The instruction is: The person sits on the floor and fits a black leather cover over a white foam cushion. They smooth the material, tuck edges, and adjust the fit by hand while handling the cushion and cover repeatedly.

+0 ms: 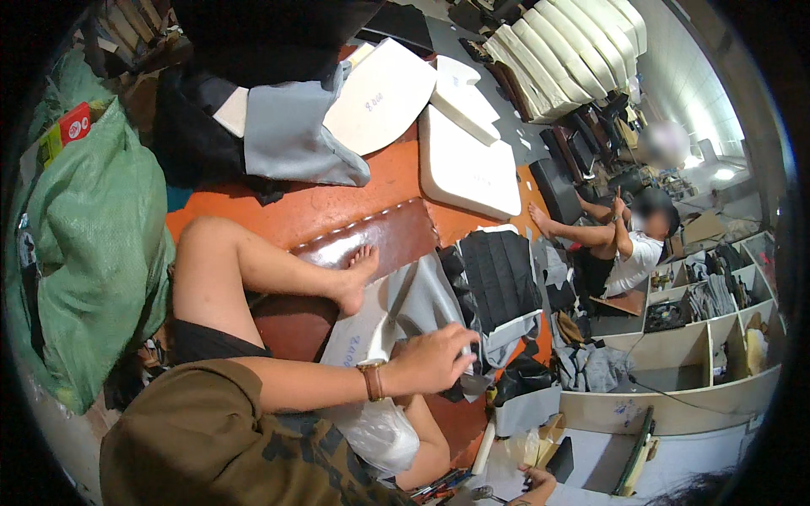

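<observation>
From my remote station, I observe the grey cover at mid-scene, right of the bare foot. Its long axis appears to run near to far; folds hide its exact outline, and its far end leans right. The black padded panel lies just right of it, its long axis also near to far, with light-grey trim along its near end.

The left hand reaches rightward across the near part of the cover. The cover extends beyond the knuckles on the far side; the panel lies beyond the fingertips, far and right. The fingers are bent; I cannot tell whether they are clamped on material.

The right hand is at the near edge, right of a metal tool, well apart from the cover. I cannot tell whether its fingers are together or apart.
</observation>
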A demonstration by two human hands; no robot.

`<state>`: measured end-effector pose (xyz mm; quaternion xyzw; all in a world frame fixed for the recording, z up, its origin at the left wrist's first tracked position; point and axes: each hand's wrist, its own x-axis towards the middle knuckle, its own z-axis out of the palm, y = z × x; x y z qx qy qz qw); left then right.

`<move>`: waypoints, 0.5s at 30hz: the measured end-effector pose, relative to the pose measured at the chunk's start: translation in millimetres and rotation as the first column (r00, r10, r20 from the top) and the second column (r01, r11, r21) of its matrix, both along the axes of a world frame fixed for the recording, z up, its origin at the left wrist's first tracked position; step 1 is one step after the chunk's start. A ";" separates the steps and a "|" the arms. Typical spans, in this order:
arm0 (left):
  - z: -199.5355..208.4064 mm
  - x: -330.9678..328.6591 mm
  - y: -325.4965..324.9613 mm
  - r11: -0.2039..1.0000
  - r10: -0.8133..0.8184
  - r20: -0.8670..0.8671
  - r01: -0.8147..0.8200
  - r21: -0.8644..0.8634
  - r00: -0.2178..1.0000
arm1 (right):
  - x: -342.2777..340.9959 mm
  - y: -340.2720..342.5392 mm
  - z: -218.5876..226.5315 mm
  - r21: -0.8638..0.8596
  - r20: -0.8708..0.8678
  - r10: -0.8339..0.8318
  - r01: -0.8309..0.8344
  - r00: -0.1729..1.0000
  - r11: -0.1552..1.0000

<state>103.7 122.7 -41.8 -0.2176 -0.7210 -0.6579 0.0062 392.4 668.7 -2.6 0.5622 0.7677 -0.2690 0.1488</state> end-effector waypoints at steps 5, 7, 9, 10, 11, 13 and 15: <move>-26.8 -72.1 -16.4 0.994 0.100 0.311 -0.106 0.001 0.945 | 27.8 -2.3 -23.7 -0.047 0.152 -0.111 0.120 0.982 0.992; -28.6 -91.7 -20.1 0.999 0.046 0.515 -0.048 -0.010 0.856 | 40.3 1.1 -30.1 -0.065 0.209 -0.146 0.163 0.967 0.985; -19.3 -104.7 -16.4 0.999 -0.009 0.719 0.030 -0.016 0.695 | 52.4 10.9 -30.5 -0.080 0.268 -0.169 0.197 0.948 0.977; -21.0 -112.4 -8.3 0.994 0.035 0.682 0.048 -0.103 0.731 | 54.7 20.3 -23.5 -0.078 0.301 -0.174 0.206 0.938 0.976; -26.2 -121.9 4.5 0.980 0.075 0.639 0.062 -0.188 0.766 | 55.0 31.7 -13.5 -0.080 0.335 -0.174 0.212 0.926 0.974; -29.7 -123.8 36.6 0.929 0.215 0.470 -0.031 -0.368 0.856 | 50.4 57.2 18.1 -0.064 0.384 -0.148 0.187 0.911 0.980; -26.6 -124.8 40.6 0.890 0.192 0.502 0.066 -0.450 0.843 | -12.0 62.5 45.0 -0.079 0.363 0.062 -0.035 0.930 0.996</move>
